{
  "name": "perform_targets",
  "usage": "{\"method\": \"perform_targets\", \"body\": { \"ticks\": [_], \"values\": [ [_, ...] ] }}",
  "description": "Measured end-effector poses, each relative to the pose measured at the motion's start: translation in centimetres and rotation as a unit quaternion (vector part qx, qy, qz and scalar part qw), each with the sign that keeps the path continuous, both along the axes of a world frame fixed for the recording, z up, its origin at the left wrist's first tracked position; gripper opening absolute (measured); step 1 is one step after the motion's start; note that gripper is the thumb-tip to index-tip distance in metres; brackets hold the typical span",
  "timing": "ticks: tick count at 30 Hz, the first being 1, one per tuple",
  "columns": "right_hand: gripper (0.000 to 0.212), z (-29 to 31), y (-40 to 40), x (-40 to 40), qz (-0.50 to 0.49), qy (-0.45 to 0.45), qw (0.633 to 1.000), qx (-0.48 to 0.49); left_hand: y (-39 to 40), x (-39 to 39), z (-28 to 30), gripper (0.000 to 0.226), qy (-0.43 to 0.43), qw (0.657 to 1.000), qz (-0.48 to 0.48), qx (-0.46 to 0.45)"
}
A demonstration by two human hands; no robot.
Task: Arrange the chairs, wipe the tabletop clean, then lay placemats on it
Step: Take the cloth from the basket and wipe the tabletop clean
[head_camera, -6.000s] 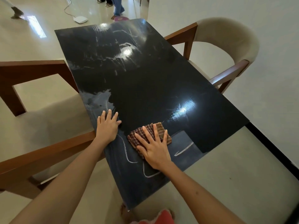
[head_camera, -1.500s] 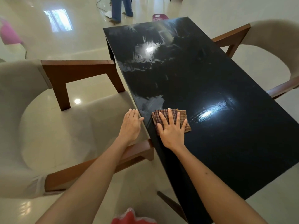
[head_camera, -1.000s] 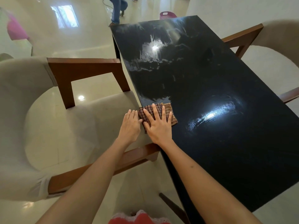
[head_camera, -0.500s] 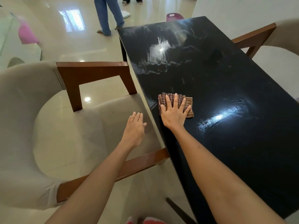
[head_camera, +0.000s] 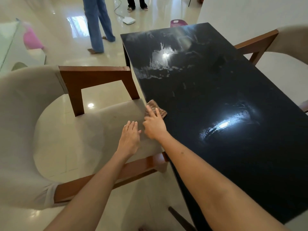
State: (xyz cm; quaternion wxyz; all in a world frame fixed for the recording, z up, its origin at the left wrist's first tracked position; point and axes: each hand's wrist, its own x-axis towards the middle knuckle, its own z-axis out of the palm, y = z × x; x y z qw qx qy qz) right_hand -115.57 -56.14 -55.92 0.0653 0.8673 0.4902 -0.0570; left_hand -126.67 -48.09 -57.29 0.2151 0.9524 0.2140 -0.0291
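Two hands work at the table's left edge. The right hand point(head_camera: 154, 126) lies flat with straight fingers on one checked cloth point(head_camera: 155, 108), pressing it down at the very rim of the tabletop point(head_camera: 216, 114), likely so that crumbs or moisture get pushed off the side. The left hand point(head_camera: 130, 139) hovers just beside it, fingers straight and relaxed, holding nothing, over the seat of the near chair point(head_camera: 50, 130); I judge it waits there to catch what comes off the edge, though whether it touches the seat I cannot tell. One black table, glossy, with pale wiping streaks at its far end. Two chairs show, the second chair point(head_camera: 275, 52) across the table at the right. No placemat is in view. Two people's legs point(head_camera: 98, 25) stand on the shiny floor beyond, near one white device point(head_camera: 128, 20) on a cord
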Motion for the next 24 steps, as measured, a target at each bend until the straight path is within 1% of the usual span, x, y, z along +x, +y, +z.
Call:
{"method": "perform_targets", "body": {
  "ticks": [3,5,7,8,9,10,12,14,17,20,21,22,24],
  "values": [
    [0.024,0.9,-0.6,-1.9,0.019,0.054,0.998,-0.015,-0.7,-0.1,0.9,0.048,-0.019,0.999,0.013,0.026],
    [0.024,1.9,-1.6,-2.7,0.012,0.091,0.995,0.034,-1.5,-0.2,1.8,0.047,-0.04,0.998,0.019,0.039],
    [0.024,3.0,-3.2,-3.1,-0.026,0.164,0.981,0.098,-2.4,0.0,2.8,0.045,-0.071,0.996,0.025,0.043],
    [0.023,3.5,-4.2,-3.3,-0.056,0.211,0.967,0.13,-3.0,0.1,3.2,0.044,-0.088,0.995,0.02,0.036],
    [0.023,3.9,-5.2,-3.5,-0.09,0.26,0.948,0.158,-3.6,0.3,3.6,0.043,-0.106,0.994,0.02,0.015],
    [0.022,4.3,-6.5,-3.5,-0.128,0.307,0.925,0.183,-4.4,0.6,4.0,0.041,-0.126,0.991,0.029,-0.025],
    [0.021,5.3,-8.7,-3.5,-0.208,0.394,0.864,0.236,-6.3,1.3,5.0,0.039,-0.154,0.979,0.063,-0.121],
    [0.023,6.9,-11.6,-3.0,-0.284,0.453,0.8,0.271,-9.0,2.1,6.4,0.039,-0.161,0.967,0.069,-0.185],
    [0.03,9.3,-17.0,-1.8,-0.372,0.496,0.737,0.268,-13.0,3.3,8.8,0.04,-0.145,0.956,0.042,-0.252],
    [0.038,11.1,-23.7,-0.8,-0.434,0.558,0.658,0.261,-17.7,4.4,11.2,0.044,-0.078,0.94,-0.012,-0.333],
    [0.045,11.3,-25.9,-0.4,-0.456,0.574,0.629,0.258,-19.4,4.6,11.8,0.044,-0.039,0.931,-0.027,-0.361],
    [0.059,11.5,-27.8,-0.1,-0.472,0.591,0.603,0.253,-20.9,4.9,12.2,0.043,0.009,0.92,-0.038,-0.39],
    [0.101,11.6,-32.5,0.6,-0.498,0.621,0.554,0.246,-24.7,5.1,13.0,0.038,0.098,0.891,-0.063,-0.439]
  ]
}}
